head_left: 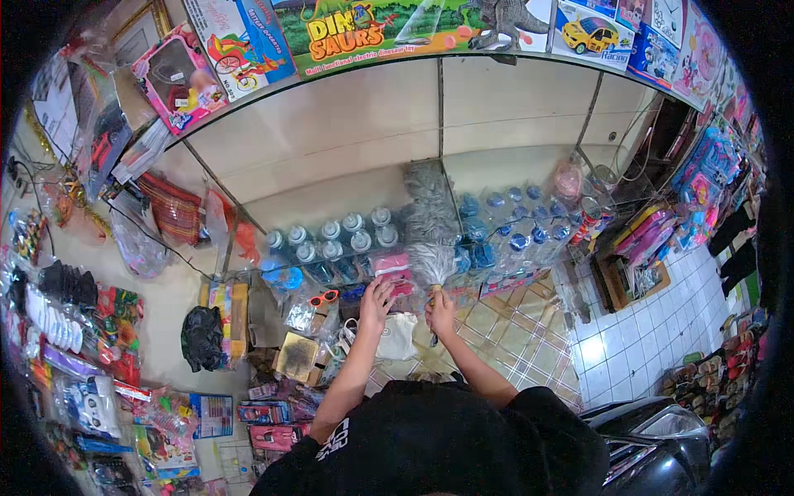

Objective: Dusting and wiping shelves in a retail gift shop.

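Observation:
My right hand (441, 312) is closed around the handle of a grey feather duster (432, 257), whose plumes stretch up over the shelf's glass between two groups of plastic bottles. To its left, my left hand (377, 305) is raised beside a pink packet (394, 271), with its fingers apart; whether they touch the packet cannot be told. Clear bottles with pale tops (332, 230) stand left of the duster, and bottles with blue caps (520, 240) are on its right. A white cloth bag (397, 336) lies below my hands.
Toy boxes (366, 37) line the top of the display case. Red sunglasses (324, 298) and an open carton (296, 356) are at lower left. Packaged goods hang along the left wall. A wooden box (620, 282) and a black vehicle (657, 434) stand at right.

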Demonstrator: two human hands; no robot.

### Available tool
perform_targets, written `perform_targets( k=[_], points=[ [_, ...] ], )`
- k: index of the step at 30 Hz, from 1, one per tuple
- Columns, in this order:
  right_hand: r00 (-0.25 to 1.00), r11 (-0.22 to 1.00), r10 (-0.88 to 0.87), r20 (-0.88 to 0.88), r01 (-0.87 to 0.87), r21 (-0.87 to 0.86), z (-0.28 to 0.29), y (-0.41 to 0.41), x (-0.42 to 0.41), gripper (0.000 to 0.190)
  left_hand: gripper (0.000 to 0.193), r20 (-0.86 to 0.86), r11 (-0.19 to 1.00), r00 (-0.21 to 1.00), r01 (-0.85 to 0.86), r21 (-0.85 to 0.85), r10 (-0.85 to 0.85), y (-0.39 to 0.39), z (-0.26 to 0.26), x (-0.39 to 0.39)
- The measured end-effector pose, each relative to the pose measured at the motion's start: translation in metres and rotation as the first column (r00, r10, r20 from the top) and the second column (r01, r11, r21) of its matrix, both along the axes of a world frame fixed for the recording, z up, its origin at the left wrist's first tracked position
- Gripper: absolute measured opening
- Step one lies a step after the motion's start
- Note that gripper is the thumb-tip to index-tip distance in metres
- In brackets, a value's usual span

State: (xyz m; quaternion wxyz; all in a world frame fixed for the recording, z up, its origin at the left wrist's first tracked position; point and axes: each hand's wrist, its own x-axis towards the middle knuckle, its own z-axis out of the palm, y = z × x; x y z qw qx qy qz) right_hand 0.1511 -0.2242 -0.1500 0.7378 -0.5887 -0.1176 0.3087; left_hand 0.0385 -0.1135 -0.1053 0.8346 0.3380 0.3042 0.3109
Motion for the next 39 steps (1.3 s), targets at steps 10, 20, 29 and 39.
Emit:
perform_targets(
  k=[10, 20, 29, 39],
  points=[
    [0.997, 1.0, 0.024, -0.07, -0.024, -0.009, 0.008, -0.013, -0.003, 0.025, 0.045, -0.009, 1.0, 1.0, 0.019, 0.023, -0.019, 0.002, 0.012, 0.003],
    [0.995, 1.0, 0.001, -0.101, -0.004, -0.031, 0.012, -0.041, -0.025, 0.024, 0.043, 0.059, 0.998, 0.997, 0.056, 0.015, -0.056, 0.005, 0.019, 0.015],
    [0.983, 0.999, -0.015, -0.184, 0.007, -0.046, 0.03, -0.087, -0.05, 0.025, 0.041, 0.129, 0.993, 0.991, 0.048, -0.107, -0.034, 0.01, 0.014, 0.021],
    [0.993, 0.992, -0.071, -0.096, 0.061, -0.108, 0.01, -0.115, -0.065, 0.024, 0.036, 0.288, 0.969, 0.954, 0.149, -0.198, -0.087, -0.004, 0.042, 0.027]
  ],
)
